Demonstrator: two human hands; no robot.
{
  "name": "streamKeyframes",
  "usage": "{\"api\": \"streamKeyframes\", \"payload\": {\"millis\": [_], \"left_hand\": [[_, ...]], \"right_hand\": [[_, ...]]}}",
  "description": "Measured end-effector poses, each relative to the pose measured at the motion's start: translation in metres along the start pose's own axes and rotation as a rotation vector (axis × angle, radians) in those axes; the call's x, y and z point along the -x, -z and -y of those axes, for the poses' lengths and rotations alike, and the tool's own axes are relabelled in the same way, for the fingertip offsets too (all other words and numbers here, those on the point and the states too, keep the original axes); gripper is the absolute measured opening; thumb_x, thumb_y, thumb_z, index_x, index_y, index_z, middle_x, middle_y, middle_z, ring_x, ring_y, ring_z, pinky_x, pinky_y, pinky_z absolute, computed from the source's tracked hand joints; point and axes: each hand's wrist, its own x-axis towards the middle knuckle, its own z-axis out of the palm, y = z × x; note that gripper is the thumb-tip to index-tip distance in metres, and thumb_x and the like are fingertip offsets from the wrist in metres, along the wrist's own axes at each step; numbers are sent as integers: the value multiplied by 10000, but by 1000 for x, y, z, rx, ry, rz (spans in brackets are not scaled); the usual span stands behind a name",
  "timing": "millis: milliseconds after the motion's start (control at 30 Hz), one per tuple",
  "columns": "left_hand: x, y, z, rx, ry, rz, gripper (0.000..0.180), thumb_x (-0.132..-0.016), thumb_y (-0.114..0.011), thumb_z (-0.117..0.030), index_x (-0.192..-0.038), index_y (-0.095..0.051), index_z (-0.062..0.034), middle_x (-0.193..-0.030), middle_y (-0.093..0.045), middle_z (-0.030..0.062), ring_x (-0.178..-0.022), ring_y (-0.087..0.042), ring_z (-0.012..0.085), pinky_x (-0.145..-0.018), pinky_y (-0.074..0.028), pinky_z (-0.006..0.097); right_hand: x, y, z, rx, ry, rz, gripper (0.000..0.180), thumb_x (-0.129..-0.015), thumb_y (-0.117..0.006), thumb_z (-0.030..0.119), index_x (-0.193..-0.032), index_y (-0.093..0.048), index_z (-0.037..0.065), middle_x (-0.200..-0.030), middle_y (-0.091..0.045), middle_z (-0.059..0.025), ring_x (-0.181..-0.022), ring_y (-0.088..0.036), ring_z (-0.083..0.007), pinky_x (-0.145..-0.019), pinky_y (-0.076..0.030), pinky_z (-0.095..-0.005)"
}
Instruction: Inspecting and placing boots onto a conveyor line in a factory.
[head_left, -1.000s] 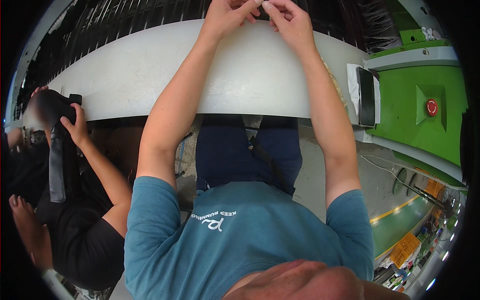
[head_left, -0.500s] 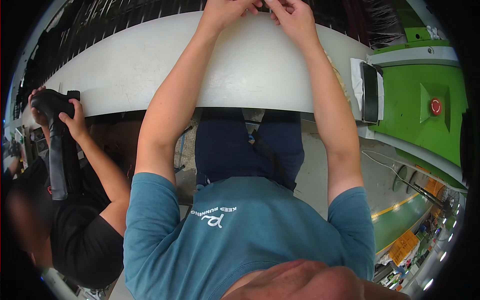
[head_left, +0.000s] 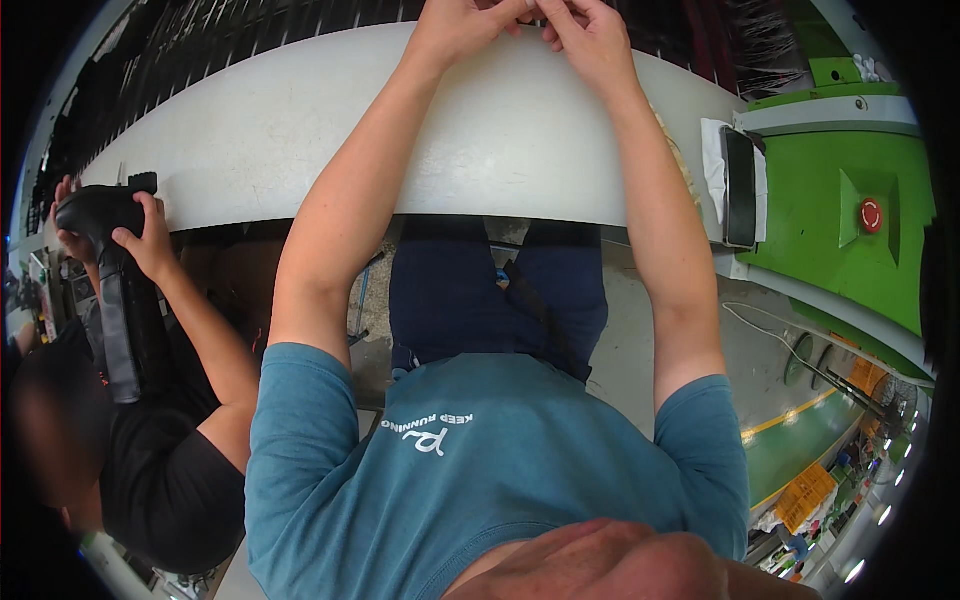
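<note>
At the far edge of the white work surface (head_left: pixel 500 150), my left hand (head_left: pixel 468 30) and my right hand (head_left: pixel 592 45) meet fingertip to fingertip. Both are closed in a pinch. A tiny pale bit shows where the fingertips join, too small for me to name, and the top of the picture cuts off part of the fingers. Just beyond them runs a dark bank of close-set rods or strands (head_left: pixel 340 12). Both my forearms stretch across the pale surface.
At my left, a co-worker in black holds a black boot (head_left: pixel 100 210) at the surface's end. On my right stands a green machine housing (head_left: pixel 820 220) with a red button (head_left: pixel 871 215). A black flat object (head_left: pixel 739 188) lies on white cloth beside it.
My left hand has shifted slightly right, so its fingertips now meet those of my right hand. The co-worker's boot has moved a little left and down.
</note>
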Motion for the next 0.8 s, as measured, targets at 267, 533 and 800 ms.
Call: {"api": "streamKeyframes", "payload": {"millis": [267, 533, 800], "left_hand": [[-1, 3, -5, 22, 21, -52, 176, -1014, -698, -158, -1037, -714, 15, -845, -740, 54, -703, -666, 86, -630, -538, 233], [5, 0, -25, -95, 75, -120, 241, -994, -737, -232, -1010, -724, 8, -816, -734, 40, -665, -651, 80, -595, -514, 235], [3, 4, -12, -110, 31, -80, 239, -991, -741, -243, -1011, -726, -5, -809, -730, 36, -670, -645, 72, -589, -506, 231]], "right_hand": [[3, 2, 7, 20, -33, 17, 283, -1044, -652, 309, -1063, -716, 34, -796, -668, -3, -674, -597, -73, -591, -482, -244], [0, 3, 1, -24, -21, 14, 299, -1052, -641, 327, -1046, -710, 36, -796, -665, -3, -667, -589, -65, -582, -472, -237], [2, 1, 7, 34, -7, 36, 348, -1058, -627, 352, -1032, -714, 16, -811, -678, -13, -687, -602, -78, -601, -481, -249]]}}
